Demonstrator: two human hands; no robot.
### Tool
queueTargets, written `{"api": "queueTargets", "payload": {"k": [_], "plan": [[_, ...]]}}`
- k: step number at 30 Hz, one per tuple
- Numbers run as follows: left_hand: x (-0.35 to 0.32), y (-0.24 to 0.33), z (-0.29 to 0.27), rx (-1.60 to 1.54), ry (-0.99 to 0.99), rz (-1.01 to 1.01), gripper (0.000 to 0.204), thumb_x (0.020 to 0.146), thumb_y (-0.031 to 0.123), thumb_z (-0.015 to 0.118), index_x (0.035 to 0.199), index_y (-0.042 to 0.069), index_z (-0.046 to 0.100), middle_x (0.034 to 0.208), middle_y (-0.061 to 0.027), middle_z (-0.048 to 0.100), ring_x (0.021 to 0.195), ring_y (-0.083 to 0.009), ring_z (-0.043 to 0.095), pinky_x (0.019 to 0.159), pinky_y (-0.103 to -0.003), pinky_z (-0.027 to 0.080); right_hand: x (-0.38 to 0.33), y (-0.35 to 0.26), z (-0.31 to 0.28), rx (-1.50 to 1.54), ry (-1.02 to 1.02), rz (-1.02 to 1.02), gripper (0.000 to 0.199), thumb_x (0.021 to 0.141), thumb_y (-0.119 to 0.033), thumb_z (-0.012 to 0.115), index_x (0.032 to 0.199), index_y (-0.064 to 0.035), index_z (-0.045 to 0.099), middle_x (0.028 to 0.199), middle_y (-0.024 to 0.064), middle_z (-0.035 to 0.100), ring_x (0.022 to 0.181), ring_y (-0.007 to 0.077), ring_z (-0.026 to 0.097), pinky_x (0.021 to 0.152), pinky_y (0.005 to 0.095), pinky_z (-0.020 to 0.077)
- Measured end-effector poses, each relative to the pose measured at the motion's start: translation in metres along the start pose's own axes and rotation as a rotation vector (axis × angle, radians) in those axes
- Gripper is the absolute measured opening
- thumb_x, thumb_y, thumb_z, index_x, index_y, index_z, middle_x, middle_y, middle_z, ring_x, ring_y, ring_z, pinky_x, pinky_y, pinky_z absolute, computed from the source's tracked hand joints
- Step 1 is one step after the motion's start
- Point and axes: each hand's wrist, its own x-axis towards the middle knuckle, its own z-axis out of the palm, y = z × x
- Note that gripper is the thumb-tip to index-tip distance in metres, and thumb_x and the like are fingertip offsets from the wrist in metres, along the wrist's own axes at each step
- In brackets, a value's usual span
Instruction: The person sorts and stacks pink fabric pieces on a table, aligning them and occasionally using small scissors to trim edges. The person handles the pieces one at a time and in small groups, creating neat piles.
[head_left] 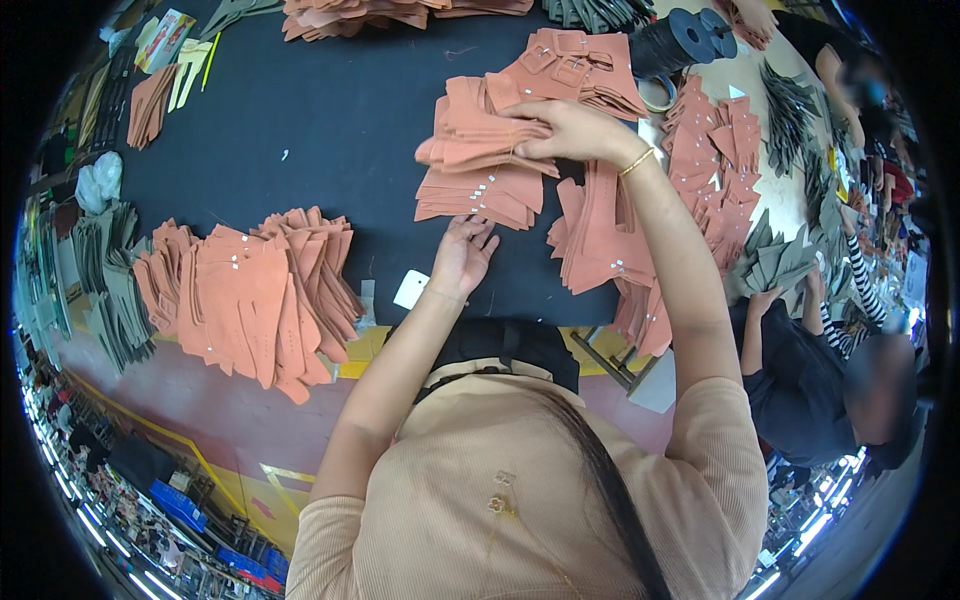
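Note:
My right hand (572, 130) reaches over from the right and grips a folded-over bundle of salmon-orange leather pieces (470, 135), thumb at its near side and fingers across the top. Below that bundle, more flat orange pieces (478, 195) lie fanned out with small white tags along them. My left hand (463, 258) is palm up at their near edge, fingers loosely curled and apart, fingertips touching or just under the edge. Just beyond my right hand lies a stack of orange pieces with covered buckles (572, 62).
Orange leather stacks lie at the left (240, 300) and right (600, 225) of the dark table (280, 110). Grey-green bundles (105, 270) hang at the left edge. A black spool (685, 40) stands at the far right. A co-worker (800, 375) handles grey-green pieces nearby.

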Motion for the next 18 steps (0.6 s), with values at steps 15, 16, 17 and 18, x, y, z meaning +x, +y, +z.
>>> {"api": "queueTargets", "payload": {"k": [15,16,17,18], "plan": [[0.029,0.025,0.013,0.213,-0.081,0.129,0.026,0.094,0.020,0.049,0.118,0.013,0.055,0.110,-0.0034,0.062,0.099,-0.0163,0.062,0.094,-0.038,0.048,-0.026,-0.050,0.113,-0.394,0.491,0.088,0.080,0.073,-0.027,0.076,0.139,-0.0048,0.038,0.141,0.0242,0.040,0.129,0.0427,0.040,0.106,0.0457,0.0368],[0.031,0.025,0.016,0.198,-0.030,0.151,0.025,0.095,0.017,0.047,0.117,0.011,0.055,0.109,-0.0034,0.062,0.101,-0.0173,0.062,0.094,-0.038,0.048,-0.027,-0.049,0.117,-0.313,0.486,0.158,0.083,0.071,-0.027,0.078,0.139,-0.0039,0.037,0.142,0.0243,0.039,0.131,0.0444,0.038,0.107,0.0457,0.0355],[0.032,0.024,0.018,0.228,-0.057,0.199,0.026,0.094,0.012,0.044,0.118,0.009,0.054,0.109,-0.0049,0.062,0.101,-0.0186,0.062,0.092,-0.037,0.049,-0.027,-0.047,0.118,-0.246,0.496,0.149,0.083,0.070,-0.026,0.079,0.139,-0.0034,0.037,0.143,0.0247,0.037,0.131,0.0449,0.037,0.108,0.0459,0.0348],[0.034,0.025,0.021,0.248,-0.074,0.228,0.028,0.092,0.010,0.044,0.118,0.007,0.053,0.109,-0.0062,0.061,0.100,-0.0190,0.062,0.087,-0.037,0.051,-0.027,-0.045,0.119,-0.170,0.550,0.142,0.084,0.070,-0.026,0.080,0.139,-0.0030,0.037,0.145,0.0250,0.035,0.132,0.0454,0.035,0.108,0.0460,0.0341]]}}
